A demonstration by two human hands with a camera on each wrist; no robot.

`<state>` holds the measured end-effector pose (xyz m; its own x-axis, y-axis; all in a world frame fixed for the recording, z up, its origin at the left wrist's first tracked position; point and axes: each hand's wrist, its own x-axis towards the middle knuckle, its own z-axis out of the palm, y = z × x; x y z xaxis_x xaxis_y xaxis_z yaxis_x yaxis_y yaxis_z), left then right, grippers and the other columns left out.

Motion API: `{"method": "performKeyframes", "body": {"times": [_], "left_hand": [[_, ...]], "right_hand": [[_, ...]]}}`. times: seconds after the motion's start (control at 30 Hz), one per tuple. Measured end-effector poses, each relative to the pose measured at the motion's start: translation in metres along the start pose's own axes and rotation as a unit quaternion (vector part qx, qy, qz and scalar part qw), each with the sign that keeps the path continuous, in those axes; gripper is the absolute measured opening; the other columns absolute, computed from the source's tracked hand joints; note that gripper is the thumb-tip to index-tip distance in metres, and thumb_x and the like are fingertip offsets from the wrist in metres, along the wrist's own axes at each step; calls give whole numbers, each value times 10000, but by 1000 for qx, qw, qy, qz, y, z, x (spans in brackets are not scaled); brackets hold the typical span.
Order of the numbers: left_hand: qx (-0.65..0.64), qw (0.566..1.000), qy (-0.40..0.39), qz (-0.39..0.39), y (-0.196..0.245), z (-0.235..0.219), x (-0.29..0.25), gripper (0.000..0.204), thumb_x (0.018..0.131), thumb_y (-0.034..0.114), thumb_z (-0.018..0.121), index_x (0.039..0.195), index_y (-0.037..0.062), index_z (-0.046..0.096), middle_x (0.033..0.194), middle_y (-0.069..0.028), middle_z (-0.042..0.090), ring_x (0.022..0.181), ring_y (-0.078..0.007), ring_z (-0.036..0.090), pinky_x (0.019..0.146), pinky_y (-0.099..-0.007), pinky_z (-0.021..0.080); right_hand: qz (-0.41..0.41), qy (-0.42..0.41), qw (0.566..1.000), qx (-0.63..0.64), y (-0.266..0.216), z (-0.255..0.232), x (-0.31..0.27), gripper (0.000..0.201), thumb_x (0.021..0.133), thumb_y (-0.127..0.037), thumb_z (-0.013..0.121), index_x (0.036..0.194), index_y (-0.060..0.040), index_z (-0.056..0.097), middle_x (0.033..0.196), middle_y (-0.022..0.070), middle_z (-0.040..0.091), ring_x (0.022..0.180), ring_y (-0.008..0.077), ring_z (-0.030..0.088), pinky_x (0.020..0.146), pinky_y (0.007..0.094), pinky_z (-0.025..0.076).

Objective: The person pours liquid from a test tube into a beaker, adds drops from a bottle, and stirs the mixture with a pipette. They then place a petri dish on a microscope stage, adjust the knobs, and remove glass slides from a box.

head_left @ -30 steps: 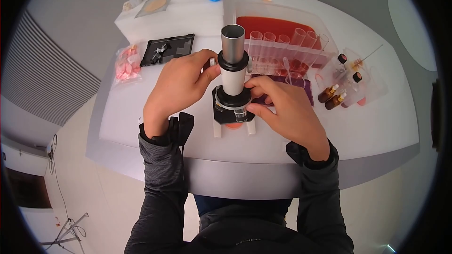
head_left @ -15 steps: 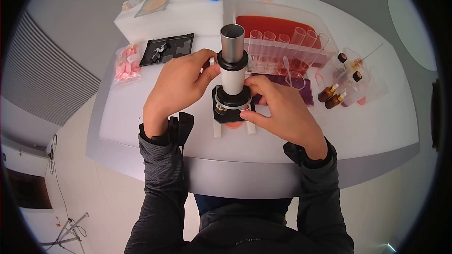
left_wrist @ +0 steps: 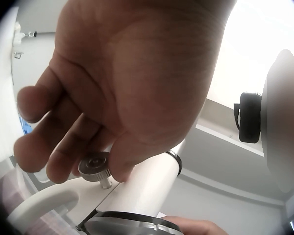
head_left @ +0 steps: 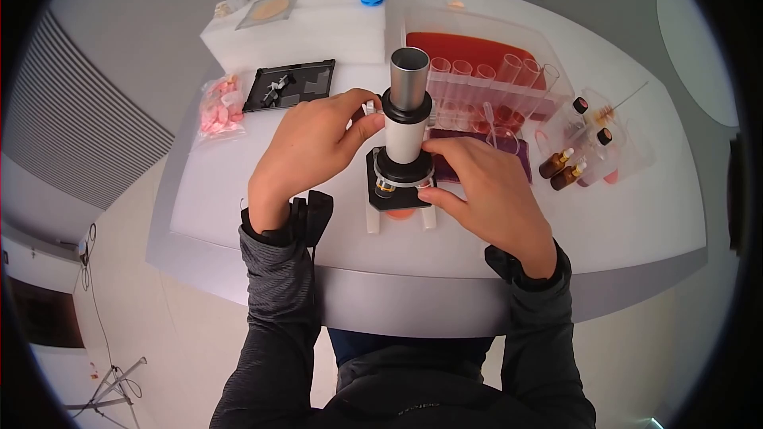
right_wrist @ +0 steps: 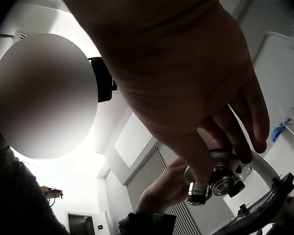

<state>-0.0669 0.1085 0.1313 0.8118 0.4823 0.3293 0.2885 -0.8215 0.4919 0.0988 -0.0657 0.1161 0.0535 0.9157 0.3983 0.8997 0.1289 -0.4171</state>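
Note:
A white and black microscope (head_left: pixel 404 137) with a silver eyepiece tube (head_left: pixel 408 83) stands upright before me. My left hand (head_left: pixel 312 143) pinches its ridged focus knob (left_wrist: pixel 92 165) between thumb and forefinger, the other fingers bent beside the knob. My right hand (head_left: pixel 494 191) is at the revolving nosepiece (head_left: pixel 407 178), its thumb against an objective lens (right_wrist: pixel 198 195) and its fingers behind, round the nosepiece. Another objective (head_left: pixel 385 188) points down at the front left, over the black stage (head_left: pixel 403 201). A pinkish-orange disc (head_left: pixel 400 214) shows below the stage between the white feet.
Behind the microscope is a clear bin (head_left: pixel 548 40) of red liquid, with racked test tubes (head_left: pixel 485 83) before it. Dropper bottles (head_left: pixel 563 171) stand at right. At left lie a black tray (head_left: pixel 290 86) and a bag of pink pieces (head_left: pixel 221 107); a white foam block (head_left: pixel 294 40) stands behind.
The nosepiece has turned, taking the front-right objective out of sight and bringing another to the front left. My right thumb has moved inward against it. My left hand stays on the knob.

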Motion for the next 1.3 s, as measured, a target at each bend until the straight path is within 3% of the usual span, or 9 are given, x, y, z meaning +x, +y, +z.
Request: {"method": "performKeyframes", "body": {"times": [0.2,0.53,0.73,0.93,1.03,1.3], "left_hand": [[-48,999,16,-3,-4,3,-1,283,949,307,596,1051,48,642,865,-142,671,721,-334,638,646,-405,475],[-52,998,-3,-46,-9,8,8,339,976,330,540,908,27,676,757,-149,667,727,-372,627,637,-422,460],[-50,996,-8,-72,-3,2,5,369,980,354,538,911,19,678,735,-166,651,702,-383,608,625,-420,450],[-58,998,4,-22,-11,6,4,347,960,337,578,952,2,667,780,-175,648,714,-381,607,626,-426,452],[-44,999,20,1,-11,6,3,324,937,311,619,972,-8,661,808,-171,652,709,-369,610,628,-420,456],[-52,998,25,-10,-8,4,1,336,913,290,667,1056,-13,646,802,-111,656,633,-239,609,595,-351,464]], "right_hand": [[-82,70,994,-24,-4,0,1,276,733,-110,764,972,-50,640,1029,49,647,898,247,641,725,359,516],[-76,68,995,-22,-3,0,1,270,750,-106,757,995,-51,656,1078,57,656,903,260,644,751,361,522],[-74,65,995,-24,-2,0,-1,272,757,-107,755,1002,-52,652,1086,57,650,902,259,641,758,361,518],[-71,54,996,-19,-2,1,-1,276,766,-110,750,1014,-48,646,1098,57,639,898,261,637,753,364,513],[-74,52,996,-20,-1,1,-2,274,771,-112,746,1018,-46,645,1102,59,637,898,264,637,753,365,513],[-80,54,995,-21,1,2,-2,280,762,-104,745,1015,-38,643,1102,67,635,900,274,637,757,369,515]]}}
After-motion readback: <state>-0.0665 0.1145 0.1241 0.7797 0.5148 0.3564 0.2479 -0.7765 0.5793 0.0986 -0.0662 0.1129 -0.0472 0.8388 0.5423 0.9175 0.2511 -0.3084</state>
